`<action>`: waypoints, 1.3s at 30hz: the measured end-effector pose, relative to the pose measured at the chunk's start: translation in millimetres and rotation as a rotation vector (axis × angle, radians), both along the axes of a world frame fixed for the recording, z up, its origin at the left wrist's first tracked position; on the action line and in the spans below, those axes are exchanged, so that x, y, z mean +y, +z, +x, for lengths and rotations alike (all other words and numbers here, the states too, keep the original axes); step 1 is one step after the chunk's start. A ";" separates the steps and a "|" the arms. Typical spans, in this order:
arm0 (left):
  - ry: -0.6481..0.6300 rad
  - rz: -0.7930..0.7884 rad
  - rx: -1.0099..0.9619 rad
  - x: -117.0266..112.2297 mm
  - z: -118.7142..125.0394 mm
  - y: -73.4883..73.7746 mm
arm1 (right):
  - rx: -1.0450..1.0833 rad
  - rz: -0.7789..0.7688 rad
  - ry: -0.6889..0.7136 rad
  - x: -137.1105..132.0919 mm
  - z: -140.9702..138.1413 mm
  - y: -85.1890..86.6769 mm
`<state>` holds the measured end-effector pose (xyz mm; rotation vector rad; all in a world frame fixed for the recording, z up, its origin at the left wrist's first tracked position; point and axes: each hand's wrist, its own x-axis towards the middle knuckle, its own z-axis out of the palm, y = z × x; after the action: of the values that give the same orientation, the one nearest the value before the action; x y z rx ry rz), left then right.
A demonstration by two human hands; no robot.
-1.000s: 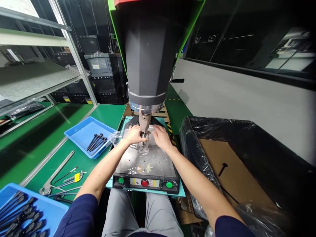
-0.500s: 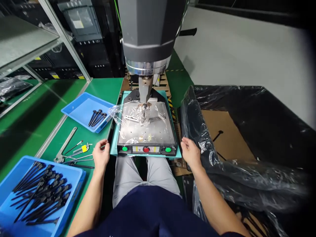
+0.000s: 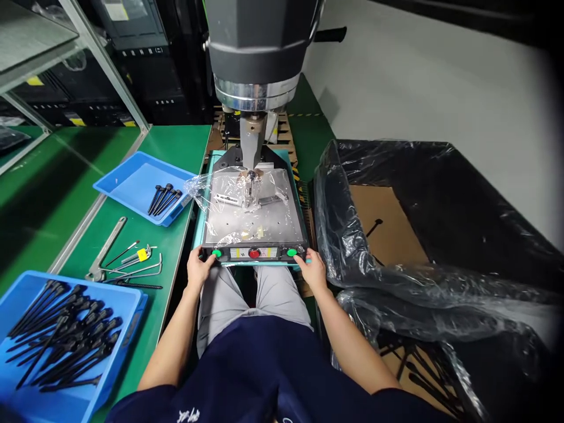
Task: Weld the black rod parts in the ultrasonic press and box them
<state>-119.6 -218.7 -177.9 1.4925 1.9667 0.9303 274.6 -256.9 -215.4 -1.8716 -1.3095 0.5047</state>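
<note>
In front of me stands a bench press machine with a grey head (image 3: pixel 259 41), a metal tool tip (image 3: pixel 252 141) and a flat metal base plate (image 3: pixel 233 230) under clear plastic film. Its front panel has a red button (image 3: pixel 254 253) between two green buttons. My left hand (image 3: pixel 200 269) grips the base's left front corner, thumb at the left green button (image 3: pixel 216 254). At the opposite corner my right hand (image 3: pixel 314 270) grips likewise, its thumb by the right green button (image 3: pixel 291 252). Beneath the tip, film and glare partly hide a small fixture (image 3: pixel 251 191).
Left, a blue tray (image 3: pixel 115 187) holds several black rod-like parts; a nearer blue bin (image 3: pixel 132 346) holds many more. A wrench (image 3: pixel 108 247) and hex keys (image 3: pixel 143 267) lie on the green table (image 3: pixel 161 235). Right stands a black plastic-lined box (image 3: pixel 476 205) with cardboard and black parts.
Both hands have moved inward from beside the machine onto the front corners of its base, thumbs now at the green buttons. The whole view has shifted slightly.
</note>
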 end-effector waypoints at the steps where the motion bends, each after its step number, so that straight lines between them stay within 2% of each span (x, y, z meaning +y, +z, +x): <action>1: 0.000 0.002 -0.005 -0.7 0.7 0.9 | -0.013 -0.002 -0.020 0.7 -1.2 -0.8; 9: 0.078 -0.021 0.008 0.8 8.5 -0.4 | -0.005 -0.060 -0.113 11.2 -5.3 -12.3; 15: 0.014 -0.003 -0.030 -2.2 1.9 -5.4 | 0.046 -0.036 -0.028 6.0 0.3 -11.5; 23: 0.018 0.059 -0.087 -7.3 1.9 -25.5 | 0.079 -0.016 0.002 -5.7 -1.5 -20.5; 31: -0.039 0.069 -0.062 -9.7 0.9 -26.0 | 0.112 -0.015 0.005 -4.3 -0.5 -23.9; 39: -0.038 0.090 -0.061 -10.0 2.1 -27.1 | 0.073 -0.063 0.013 -5.0 0.1 -20.7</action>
<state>-117.6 -228.7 -205.0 1.5264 1.8695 1.0482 274.8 -262.0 -236.1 -1.8795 -1.2714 0.6223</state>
